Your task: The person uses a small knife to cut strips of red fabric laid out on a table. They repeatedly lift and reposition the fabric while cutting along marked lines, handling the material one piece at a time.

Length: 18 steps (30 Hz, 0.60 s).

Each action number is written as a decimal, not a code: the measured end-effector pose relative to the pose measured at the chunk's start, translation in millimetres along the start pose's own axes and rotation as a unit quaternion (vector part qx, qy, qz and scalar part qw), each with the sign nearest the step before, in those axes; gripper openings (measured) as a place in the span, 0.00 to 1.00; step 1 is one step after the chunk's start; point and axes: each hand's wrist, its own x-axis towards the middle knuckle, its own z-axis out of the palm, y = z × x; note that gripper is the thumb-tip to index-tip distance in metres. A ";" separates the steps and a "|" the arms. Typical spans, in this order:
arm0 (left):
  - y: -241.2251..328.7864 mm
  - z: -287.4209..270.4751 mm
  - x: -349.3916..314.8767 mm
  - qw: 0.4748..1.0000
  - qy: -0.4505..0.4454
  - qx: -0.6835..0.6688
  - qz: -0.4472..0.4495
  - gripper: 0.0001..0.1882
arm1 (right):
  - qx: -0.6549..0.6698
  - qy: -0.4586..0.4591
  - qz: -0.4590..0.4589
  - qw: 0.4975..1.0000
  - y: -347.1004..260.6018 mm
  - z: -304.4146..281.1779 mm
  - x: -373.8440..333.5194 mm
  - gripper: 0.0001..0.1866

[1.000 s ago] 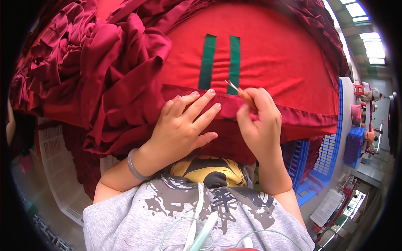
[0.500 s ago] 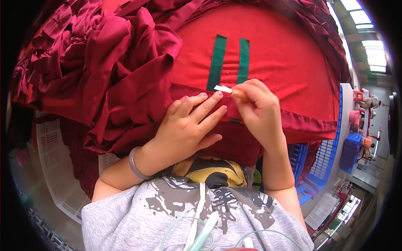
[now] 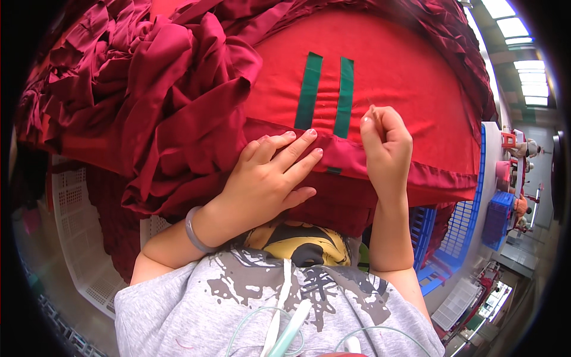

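A bright red cloth (image 3: 410, 77) with two dark green stripes (image 3: 326, 95) lies spread over a rounded heap in front of me. My left hand (image 3: 267, 178) lies flat on its folded hem (image 3: 428, 172), fingers spread and pointing at the stripes' lower ends. My right hand (image 3: 386, 146) is just right of the stripes, curled with thumb and forefinger pinched. It keeps the small thin tool almost wholly hidden in the fist; only a faint thin line shows above the fingertips. A grey band (image 3: 193, 229) circles my left wrist.
A big pile of crumpled dark red cloth (image 3: 137, 101) fills the left and top. White slatted crates (image 3: 77, 238) stand at lower left, blue crates (image 3: 458, 226) at right. People and work tables (image 3: 517, 172) are far off on the right.
My right hand has moved right and up, from the stripes' lower ends to beside them, closing over the tool. My left hand stays pressed on the hem, fingers stretched further.
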 end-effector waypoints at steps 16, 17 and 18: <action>-155.1 -190.9 -125.0 0.678 0.274 0.454 -0.509 0.22 | -0.019 0.073 0.006 0.997 27.9 -55.8 -28.9 0.06; -151.8 -193.6 -121.0 0.597 0.291 0.571 -0.483 0.21 | 0.016 0.091 0.017 0.996 37.3 -59.0 -33.4 0.07; -147.5 -195.8 -115.1 0.501 0.303 0.677 -0.447 0.22 | 0.052 0.107 0.028 0.992 44.1 -61.8 -37.1 0.09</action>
